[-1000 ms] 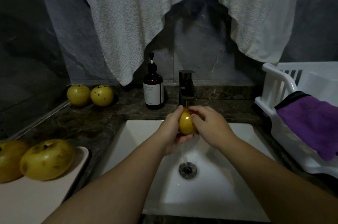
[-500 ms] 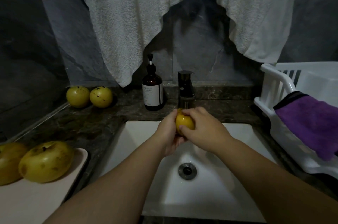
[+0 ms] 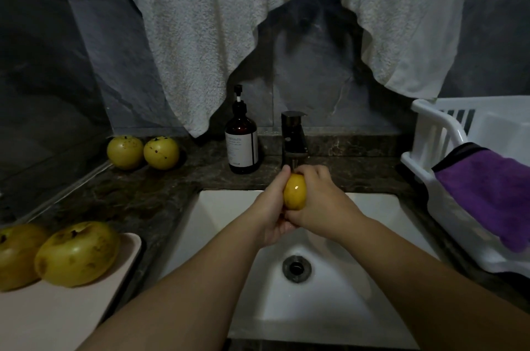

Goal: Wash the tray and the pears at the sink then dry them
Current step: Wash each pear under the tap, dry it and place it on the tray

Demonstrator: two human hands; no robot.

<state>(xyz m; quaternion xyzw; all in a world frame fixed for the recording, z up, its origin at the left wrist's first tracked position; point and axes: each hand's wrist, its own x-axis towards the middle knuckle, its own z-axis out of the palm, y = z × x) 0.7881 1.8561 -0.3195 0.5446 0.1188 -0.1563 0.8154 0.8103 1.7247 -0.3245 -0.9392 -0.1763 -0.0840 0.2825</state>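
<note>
Both hands have turned the round yellow pear (image 3: 294,191) upright; left hand (image 3: 268,211) and right hand (image 3: 319,201) hold it under the dark tap (image 3: 293,137), over the white sink (image 3: 223,215).

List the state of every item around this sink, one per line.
Pear in hands: held under the tap, wet and shiny.
Left hand: grips the pear.
Right hand: grips the pear.
Tap: flow not clear to see.
Two pears by the wall: resting on the counter.
Two pears on the tray: resting, spotted.
Tray: flat on the counter.
Purple cloth: draped over the rack.
</note>
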